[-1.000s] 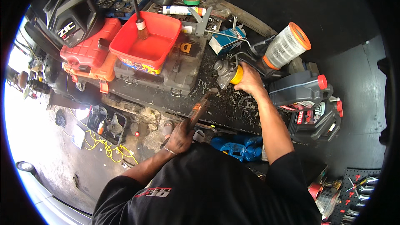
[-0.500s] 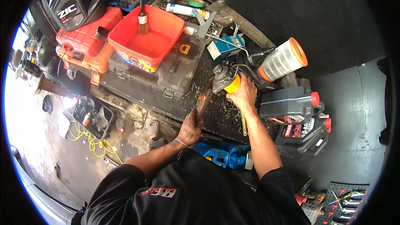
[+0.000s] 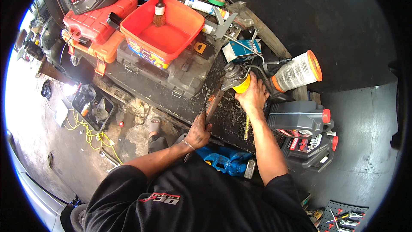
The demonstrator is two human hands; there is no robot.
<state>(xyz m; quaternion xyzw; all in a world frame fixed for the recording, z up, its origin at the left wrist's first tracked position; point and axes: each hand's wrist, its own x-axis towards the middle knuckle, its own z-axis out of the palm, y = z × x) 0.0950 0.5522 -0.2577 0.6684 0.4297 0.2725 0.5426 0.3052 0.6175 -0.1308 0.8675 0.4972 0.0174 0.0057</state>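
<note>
My left hand is closed around the near end of a long, flat, dark metal tool with an orange-brown mark; its exact kind cannot be made out. The tool's far end meets or lies close beside a grey metal part with a yellow band, at the bench's middle. My right hand wraps around the yellow section from the right, hiding much of it. Just beyond this hand leans a pleated cylindrical air filter with orange ends. A thin yellow strip lies below my right wrist.
A red basin holding a brush rests on a dark tool case. Red and orange cases stand left. Black jugs with red caps sit right. A blue jug is below the bench edge.
The view has shifted slightly, so the bench things appear a little farther right. Both hands keep their grips, and the tool and the yellow-banded part stay close together.
</note>
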